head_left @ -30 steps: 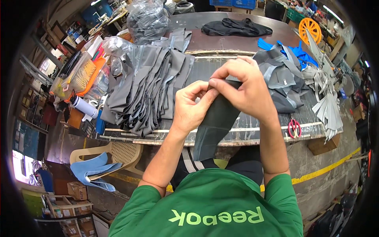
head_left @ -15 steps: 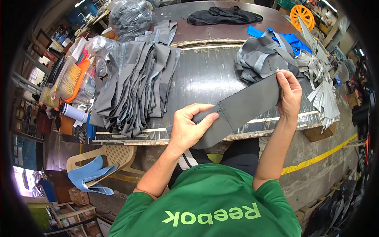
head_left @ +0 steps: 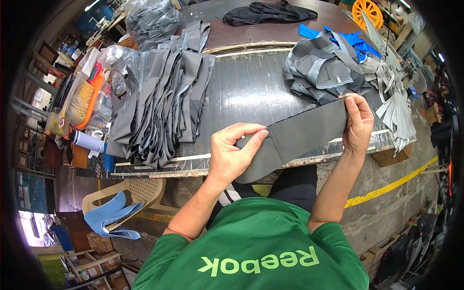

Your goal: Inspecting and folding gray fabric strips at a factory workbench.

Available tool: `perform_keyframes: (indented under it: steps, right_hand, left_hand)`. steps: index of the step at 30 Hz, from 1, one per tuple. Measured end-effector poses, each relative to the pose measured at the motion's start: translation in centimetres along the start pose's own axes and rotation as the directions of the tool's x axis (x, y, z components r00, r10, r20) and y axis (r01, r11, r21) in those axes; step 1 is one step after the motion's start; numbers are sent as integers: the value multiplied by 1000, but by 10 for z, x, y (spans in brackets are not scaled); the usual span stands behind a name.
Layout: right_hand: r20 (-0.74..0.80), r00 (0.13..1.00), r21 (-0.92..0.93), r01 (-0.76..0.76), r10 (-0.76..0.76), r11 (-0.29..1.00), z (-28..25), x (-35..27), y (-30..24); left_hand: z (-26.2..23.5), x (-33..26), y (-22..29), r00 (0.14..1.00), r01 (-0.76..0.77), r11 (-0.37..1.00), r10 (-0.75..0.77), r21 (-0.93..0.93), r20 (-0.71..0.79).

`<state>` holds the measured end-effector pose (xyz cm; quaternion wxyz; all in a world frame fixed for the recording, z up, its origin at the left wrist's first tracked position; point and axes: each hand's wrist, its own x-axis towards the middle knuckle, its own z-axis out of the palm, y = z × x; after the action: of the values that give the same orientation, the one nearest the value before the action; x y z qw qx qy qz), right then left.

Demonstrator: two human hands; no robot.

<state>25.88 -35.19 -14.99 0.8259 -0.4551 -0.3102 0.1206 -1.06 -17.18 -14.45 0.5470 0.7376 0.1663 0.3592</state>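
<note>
A dark grey fabric strip (head_left: 309,129) is stretched between my two hands above the table's near edge. Across it, close to my left hand (head_left: 237,150), runs a stitched seam. My left thumb and forefinger pinch the strip's upper edge beside that seam. My right hand (head_left: 357,121) grips the strip's right end, its fingers closed on the upper corner. Just beyond my right hand lies a heap of grey fabric strips with zippers (head_left: 319,67); a white zipper pull shows on it. Left on the table is a thick row of folded grey fabric strips (head_left: 159,101).
Light grey strips (head_left: 396,116) hang off the table's right end, near blue fabric (head_left: 355,43). A black cloth bundle (head_left: 270,13) lies at the back. Plastic boxes (head_left: 79,101) and a lilac tumbler (head_left: 88,140) stand left. A beige chair (head_left: 145,191) holds blue cloth (head_left: 113,215).
My right hand has moved slightly right and down, and the strip now lies flatter and tauter. The zipper pull on the heap has come into fuller view above my right hand.
</note>
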Motion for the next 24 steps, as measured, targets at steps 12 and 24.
perform_keyframes:
  steps: [12,24]
  right_hand:
    - [360,839,-862,466,-409,197,78,-40,-80]
    - [735,677,-655,697,32,292,111,-48,-40]
  left_hand:
    - [6,11,6,924,-369,881,382,296,15]
    - [-29,3,11,898,-64,911,-126,407,422]
